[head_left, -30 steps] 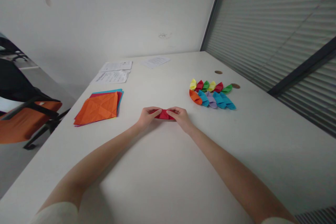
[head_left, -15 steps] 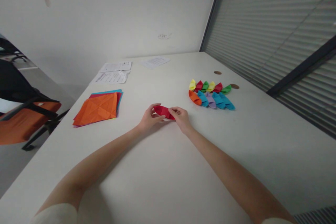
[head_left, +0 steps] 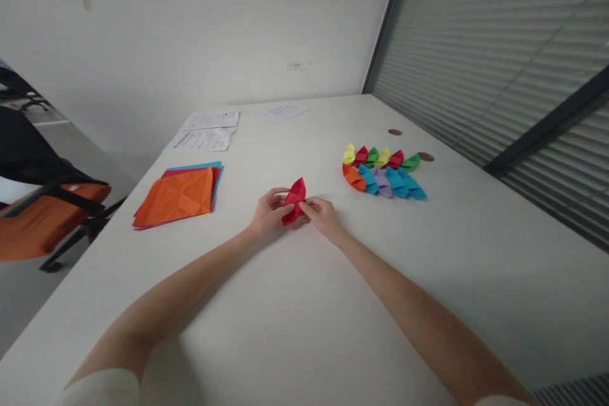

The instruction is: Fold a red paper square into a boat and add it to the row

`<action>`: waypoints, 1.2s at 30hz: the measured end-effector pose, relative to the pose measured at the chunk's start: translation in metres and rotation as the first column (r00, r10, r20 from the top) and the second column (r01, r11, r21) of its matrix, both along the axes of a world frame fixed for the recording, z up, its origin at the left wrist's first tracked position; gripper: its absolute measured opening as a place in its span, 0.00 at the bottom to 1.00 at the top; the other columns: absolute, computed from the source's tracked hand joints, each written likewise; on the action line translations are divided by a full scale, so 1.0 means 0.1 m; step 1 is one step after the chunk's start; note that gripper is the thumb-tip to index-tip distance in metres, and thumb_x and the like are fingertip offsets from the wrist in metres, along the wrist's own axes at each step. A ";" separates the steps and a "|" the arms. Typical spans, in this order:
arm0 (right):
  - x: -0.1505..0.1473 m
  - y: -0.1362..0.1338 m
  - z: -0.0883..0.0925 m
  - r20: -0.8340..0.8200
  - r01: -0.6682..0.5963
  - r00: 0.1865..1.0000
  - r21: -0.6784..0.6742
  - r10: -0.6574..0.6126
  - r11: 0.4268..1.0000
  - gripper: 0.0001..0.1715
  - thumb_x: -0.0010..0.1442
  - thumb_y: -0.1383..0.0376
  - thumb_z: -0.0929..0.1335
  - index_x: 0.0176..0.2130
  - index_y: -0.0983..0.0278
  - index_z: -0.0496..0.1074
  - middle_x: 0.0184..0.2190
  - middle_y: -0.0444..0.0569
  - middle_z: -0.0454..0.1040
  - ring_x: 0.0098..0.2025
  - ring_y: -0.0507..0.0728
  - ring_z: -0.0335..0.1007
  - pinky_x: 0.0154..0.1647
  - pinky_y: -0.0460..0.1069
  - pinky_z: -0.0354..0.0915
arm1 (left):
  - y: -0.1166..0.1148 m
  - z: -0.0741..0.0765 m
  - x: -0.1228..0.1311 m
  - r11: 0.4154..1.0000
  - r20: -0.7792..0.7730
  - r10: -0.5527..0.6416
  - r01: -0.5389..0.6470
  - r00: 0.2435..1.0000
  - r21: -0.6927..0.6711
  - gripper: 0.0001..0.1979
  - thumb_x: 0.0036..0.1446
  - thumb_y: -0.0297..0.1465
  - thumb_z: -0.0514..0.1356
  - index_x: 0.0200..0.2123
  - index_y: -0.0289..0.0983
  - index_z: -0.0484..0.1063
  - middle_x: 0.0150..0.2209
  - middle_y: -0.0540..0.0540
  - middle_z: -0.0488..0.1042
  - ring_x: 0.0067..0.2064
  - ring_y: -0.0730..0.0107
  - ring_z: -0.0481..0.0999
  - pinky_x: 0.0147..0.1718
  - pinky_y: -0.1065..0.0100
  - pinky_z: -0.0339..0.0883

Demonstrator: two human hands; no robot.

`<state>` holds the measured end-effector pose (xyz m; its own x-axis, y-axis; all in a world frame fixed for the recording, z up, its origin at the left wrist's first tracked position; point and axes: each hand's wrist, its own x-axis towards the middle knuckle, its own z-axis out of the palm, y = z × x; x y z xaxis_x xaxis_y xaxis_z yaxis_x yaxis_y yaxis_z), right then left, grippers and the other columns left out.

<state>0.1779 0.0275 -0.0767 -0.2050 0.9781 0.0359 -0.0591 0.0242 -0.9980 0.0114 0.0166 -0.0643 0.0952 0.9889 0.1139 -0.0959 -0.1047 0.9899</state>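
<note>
Both hands pinch a folded red paper piece (head_left: 295,198) just above the white table (head_left: 304,317). My left hand (head_left: 267,214) grips its lower left side with closed fingers. From the right, my right hand (head_left: 322,215) pinches its edge. The red piece stands nearly upright, its tip pointing up. A stack of flat coloured paper sheets (head_left: 178,195), orange on top, lies to the left of my hands. Two rows of finished folded paper pieces (head_left: 383,171) in several colours lie to the right, beyond my right hand.
White printed papers (head_left: 209,130) lie at the table's far left, another sheet (head_left: 281,111) further back. Two round cable holes (head_left: 425,156) sit near the blinds on the right. An orange chair (head_left: 42,216) stands off the table's left edge.
The red piece lay flat on the table under both hands a second ago. Both hands have lifted it and turned it upright.
</note>
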 end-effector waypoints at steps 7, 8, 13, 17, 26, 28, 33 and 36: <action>0.01 0.00 0.00 0.010 0.030 0.999 0.049 -0.030 0.998 0.27 0.51 0.41 0.69 0.29 0.62 0.72 0.25 0.47 0.74 0.26 0.56 0.72 0.27 0.51 0.71 | -0.02 -0.01 0.03 0.999 -0.026 -0.049 0.048 0.998 -0.021 0.23 0.48 0.39 0.70 0.45 0.36 0.72 0.35 0.43 0.79 0.35 0.66 0.77 0.36 0.62 0.70; 0.01 0.00 0.00 0.004 0.042 0.999 0.055 -0.043 0.998 0.27 0.51 0.42 0.69 0.31 0.62 0.72 0.25 0.47 0.74 0.26 0.56 0.72 0.27 0.51 0.71 | -0.02 -0.01 0.04 0.998 -0.015 -0.046 0.045 0.999 -0.035 0.23 0.48 0.41 0.69 0.44 0.36 0.73 0.34 0.44 0.79 0.34 0.66 0.77 0.36 0.62 0.70; 0.05 -0.01 0.00 0.034 0.139 0.988 0.215 -0.149 0.967 0.26 0.54 0.49 0.70 0.48 0.57 0.67 0.38 0.46 0.72 0.28 0.52 0.72 0.28 0.48 0.71 | 0.03 -0.03 0.02 0.997 0.020 -0.026 0.028 0.999 -0.074 0.23 0.45 0.46 0.70 0.37 0.34 0.76 0.34 0.42 0.79 0.33 0.65 0.77 0.36 0.60 0.70; 0.08 -0.01 0.01 0.177 0.108 0.965 0.397 -0.192 0.912 0.15 0.57 0.52 0.69 0.39 0.60 0.73 0.46 0.50 0.66 0.33 0.51 0.71 0.33 0.49 0.72 | 0.03 -0.02 0.00 0.998 -0.007 -0.029 0.029 1.000 -0.057 0.22 0.47 0.45 0.69 0.38 0.34 0.77 0.35 0.41 0.79 0.33 0.66 0.76 0.37 0.60 0.69; 0.08 0.00 -0.02 0.222 0.127 0.946 0.416 -0.236 0.901 0.20 0.58 0.48 0.68 0.32 0.62 0.76 0.44 0.52 0.65 0.36 0.54 0.71 0.37 0.52 0.73 | -0.05 0.00 0.03 0.968 -0.099 -0.236 0.225 0.967 -0.107 0.33 0.45 0.32 0.71 0.54 0.35 0.66 0.34 0.44 0.78 0.33 0.68 0.77 0.33 0.64 0.70; 0.08 0.01 -0.02 0.225 0.122 0.947 0.415 -0.231 0.902 0.20 0.57 0.48 0.68 0.32 0.62 0.76 0.42 0.52 0.66 0.38 0.55 0.71 0.38 0.51 0.73 | -0.06 0.01 0.03 0.970 -0.121 -0.235 0.224 0.964 -0.097 0.31 0.46 0.31 0.70 0.53 0.34 0.66 0.34 0.44 0.78 0.33 0.68 0.77 0.33 0.64 0.70; 0.04 0.00 0.00 0.224 0.140 0.941 0.428 -0.255 0.893 0.18 0.56 0.50 0.70 0.29 0.62 0.77 0.43 0.52 0.65 0.45 0.58 0.69 0.38 0.51 0.72 | -0.10 0.05 0.07 0.973 -0.167 -0.225 0.211 0.960 -0.098 0.32 0.46 0.30 0.69 0.55 0.34 0.64 0.35 0.43 0.78 0.34 0.68 0.77 0.32 0.66 0.71; 0.03 -0.01 0.01 0.223 0.138 0.940 0.445 -0.259 0.885 0.17 0.56 0.51 0.70 0.28 0.61 0.77 0.43 0.53 0.65 0.50 0.60 0.67 0.37 0.51 0.71 | -0.12 0.06 0.08 0.973 -0.210 -0.231 0.220 0.950 -0.075 0.32 0.45 0.28 0.68 0.54 0.35 0.64 0.40 0.42 0.78 0.36 0.67 0.77 0.33 0.68 0.72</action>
